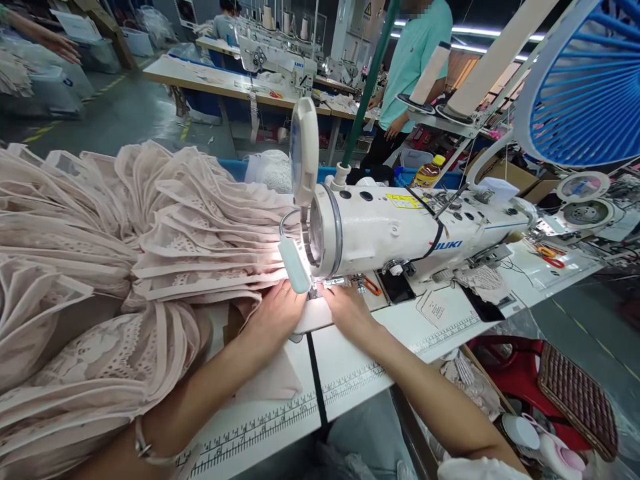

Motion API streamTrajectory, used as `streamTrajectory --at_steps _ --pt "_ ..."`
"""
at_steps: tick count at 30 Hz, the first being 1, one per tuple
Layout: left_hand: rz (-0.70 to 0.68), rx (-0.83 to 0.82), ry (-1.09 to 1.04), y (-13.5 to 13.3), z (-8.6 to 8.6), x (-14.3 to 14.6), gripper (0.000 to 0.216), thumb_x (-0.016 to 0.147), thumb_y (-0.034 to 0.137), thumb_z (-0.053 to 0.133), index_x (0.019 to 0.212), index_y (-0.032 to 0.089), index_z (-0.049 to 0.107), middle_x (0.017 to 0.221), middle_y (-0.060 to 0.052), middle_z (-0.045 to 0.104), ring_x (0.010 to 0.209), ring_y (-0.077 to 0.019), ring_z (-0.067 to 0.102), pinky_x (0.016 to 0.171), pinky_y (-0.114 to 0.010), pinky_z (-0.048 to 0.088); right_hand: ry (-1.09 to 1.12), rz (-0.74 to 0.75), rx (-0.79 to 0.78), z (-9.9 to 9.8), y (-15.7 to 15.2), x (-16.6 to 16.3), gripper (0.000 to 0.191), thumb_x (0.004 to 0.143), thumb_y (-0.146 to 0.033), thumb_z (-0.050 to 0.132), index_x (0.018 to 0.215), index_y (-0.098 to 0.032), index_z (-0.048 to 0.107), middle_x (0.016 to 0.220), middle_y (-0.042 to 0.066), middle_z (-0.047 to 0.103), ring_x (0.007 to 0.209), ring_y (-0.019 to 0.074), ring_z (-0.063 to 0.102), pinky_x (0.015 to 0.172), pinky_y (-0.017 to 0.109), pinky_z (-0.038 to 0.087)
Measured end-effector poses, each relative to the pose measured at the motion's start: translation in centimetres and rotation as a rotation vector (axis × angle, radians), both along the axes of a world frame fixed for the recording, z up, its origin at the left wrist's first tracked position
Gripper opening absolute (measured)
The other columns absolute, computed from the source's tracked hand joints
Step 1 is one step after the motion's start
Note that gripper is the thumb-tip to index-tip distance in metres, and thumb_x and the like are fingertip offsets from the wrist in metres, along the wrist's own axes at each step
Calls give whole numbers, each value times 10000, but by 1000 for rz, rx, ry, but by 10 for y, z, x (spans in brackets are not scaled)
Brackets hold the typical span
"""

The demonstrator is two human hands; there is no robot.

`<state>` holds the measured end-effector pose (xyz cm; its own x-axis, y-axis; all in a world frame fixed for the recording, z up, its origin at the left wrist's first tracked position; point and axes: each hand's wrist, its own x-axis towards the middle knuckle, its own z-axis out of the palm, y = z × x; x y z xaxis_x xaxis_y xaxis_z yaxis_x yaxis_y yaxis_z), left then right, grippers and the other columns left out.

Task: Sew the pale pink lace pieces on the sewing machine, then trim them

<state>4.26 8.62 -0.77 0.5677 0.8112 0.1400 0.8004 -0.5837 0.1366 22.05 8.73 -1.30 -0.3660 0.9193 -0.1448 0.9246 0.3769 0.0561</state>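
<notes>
A white sewing machine (370, 227) stands across the table, its needle area brightly lit. My left hand (280, 310) is at the left of the needle, fingers closed on a pale pink piece of fabric (275, 377) that hangs over the table beneath my wrist. A grey-green lamp head (294, 265) hides some of those fingertips. My right hand (350, 310) is just right of the needle, fingers bent and pressed together close to the presser foot; what they hold is too small to make out. Left of the machine lies a large heap of pale pink lace garments (200, 227).
Orange-handled snips (373, 287) lie behind my right hand. A printed ruler strip (350, 380) runs along the table's front edge. A blue fan (590, 80) and thread cones (500, 60) stand at right. A person in a turquoise shirt (423, 47) stands beyond the machine.
</notes>
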Motion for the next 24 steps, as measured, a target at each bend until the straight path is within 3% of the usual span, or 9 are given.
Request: streamTrajectory --at_steps 4,7,10,12,17,19,24 --pt "-106 -93 77 -35 23 -24 287 767 -40 348 734 182 527 789 -45 574 727 -193 563 619 -285 404 -5 22 -5 0 2 0 529 846 14 332 1298 -147 555 920 126 623 899 226 583 821 346 451" --pt "27 -91 91 -60 26 -52 329 746 -53 306 762 190 527 751 -21 554 641 -162 551 499 -248 300 -8 25 -25 -3 3 3 568 832 24 321 1330 -150 531 977 141 619 905 236 582 798 348 456" --pt "223 3 209 -71 18 -75 364 766 -49 269 794 175 555 786 -43 591 671 -163 587 473 -238 277 17 16 -15 -5 3 4 576 831 24 325 1336 -167 524 1005 134 616 896 226 580 853 366 446" --pt "276 10 248 -72 14 -82 384 789 -29 260 855 165 585 844 -61 627 738 -181 625 488 -239 306 35 13 -10 -5 3 5 573 832 25 325 1330 -173 529 989 125 617 904 223 576 879 370 436" --pt "245 -286 142 -60 6 -80 359 785 30 287 847 195 600 867 -56 664 777 -216 660 528 -271 403 65 -28 -67 -2 3 4 613 813 33 322 1350 -197 509 1034 111 613 852 207 575 779 323 453" --pt "248 -274 54 -53 -2 -78 322 814 88 289 837 195 592 879 -60 673 778 -223 665 595 -304 463 86 -49 -66 -3 3 5 607 824 19 324 1355 -210 508 1090 114 607 841 204 575 756 319 454" --pt "219 -72 -194 -42 -31 -83 324 889 241 293 858 192 612 881 -62 702 783 -203 681 683 -310 518 144 -13 39 -12 1 7 555 854 7 320 1299 -215 567 1069 102 634 979 215 567 905 357 420"
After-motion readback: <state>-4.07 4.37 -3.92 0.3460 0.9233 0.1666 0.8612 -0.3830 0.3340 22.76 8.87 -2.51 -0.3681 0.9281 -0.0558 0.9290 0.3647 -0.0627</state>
